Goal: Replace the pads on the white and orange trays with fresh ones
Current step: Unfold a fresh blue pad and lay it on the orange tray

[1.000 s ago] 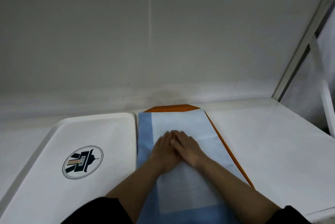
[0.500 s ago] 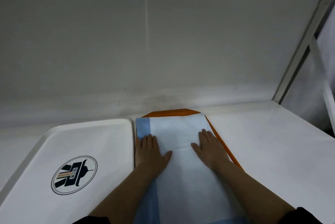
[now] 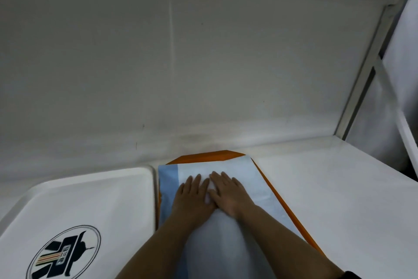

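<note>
A white pad (image 3: 255,179) with a pale blue border lies over the orange tray (image 3: 210,156), whose rim shows at the far end and along the right side. My left hand (image 3: 192,197) and my right hand (image 3: 228,195) rest flat on the pad's middle, side by side and touching, palms down with the fingers pointing away. Neither hand grips anything. To the left stands the white tray (image 3: 90,190), bare of any pad, with a round dark logo (image 3: 64,254) on its floor.
Both trays sit on a white shelf surface (image 3: 339,188) that reaches right to a metal frame post (image 3: 362,75). A white back wall (image 3: 181,64) rises just behind the trays. Shelving shows overhead at the top right.
My hands were together, spread apart across the pad half a second ago, and have come back together further up the pad. The view has shifted slightly.
</note>
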A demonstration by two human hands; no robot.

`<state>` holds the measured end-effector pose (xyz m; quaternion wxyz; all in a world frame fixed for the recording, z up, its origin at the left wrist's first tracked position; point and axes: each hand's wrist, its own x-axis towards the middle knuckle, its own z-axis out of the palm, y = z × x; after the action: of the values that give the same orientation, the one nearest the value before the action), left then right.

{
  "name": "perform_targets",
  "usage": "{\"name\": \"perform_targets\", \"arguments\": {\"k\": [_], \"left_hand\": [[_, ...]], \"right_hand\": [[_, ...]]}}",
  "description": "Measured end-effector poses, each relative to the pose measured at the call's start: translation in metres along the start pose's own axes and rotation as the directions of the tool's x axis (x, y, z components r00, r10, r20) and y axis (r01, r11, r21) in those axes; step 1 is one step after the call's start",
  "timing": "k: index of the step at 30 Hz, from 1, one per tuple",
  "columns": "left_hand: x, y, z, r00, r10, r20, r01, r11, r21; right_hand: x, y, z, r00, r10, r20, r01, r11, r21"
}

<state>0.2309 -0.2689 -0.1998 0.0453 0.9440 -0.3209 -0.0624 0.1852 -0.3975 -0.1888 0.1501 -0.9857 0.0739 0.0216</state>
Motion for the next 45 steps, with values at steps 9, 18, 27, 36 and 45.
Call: {"name": "perform_targets", "arguments": {"k": [9, 18, 27, 36, 45], "left_hand": [[0.0, -0.031, -0.007, 0.992, -0.075, -0.1, 0.089, 0.986, 0.143], [0.009, -0.041, -0.012, 0.993, -0.065, -0.095, 0.081, 0.981, 0.176], [0.002, -0.04, -0.009, 0.979, -0.186, -0.088, 0.2, 0.959, 0.199], [-0.045, 0.016, -0.011, 0.994, 0.047, -0.098, -0.044, 0.998, 0.035], [-0.133, 0.029, -0.016, 0.988, 0.086, 0.129, -0.102, 0.987, 0.126]], "right_hand": [[0.024, 0.027, -0.008, 0.995, 0.09, 0.047, -0.083, 0.986, -0.141], [0.028, 0.052, -0.008, 0.986, 0.156, -0.063, -0.164, 0.974, -0.155], [0.022, 0.055, -0.002, 0.948, 0.171, -0.27, -0.185, 0.982, -0.03], [-0.043, 0.022, 0.001, 0.967, -0.051, -0.249, 0.033, 0.997, -0.077], [-0.14, 0.021, -0.014, 0.991, -0.054, 0.122, 0.068, 0.991, -0.116]]}}
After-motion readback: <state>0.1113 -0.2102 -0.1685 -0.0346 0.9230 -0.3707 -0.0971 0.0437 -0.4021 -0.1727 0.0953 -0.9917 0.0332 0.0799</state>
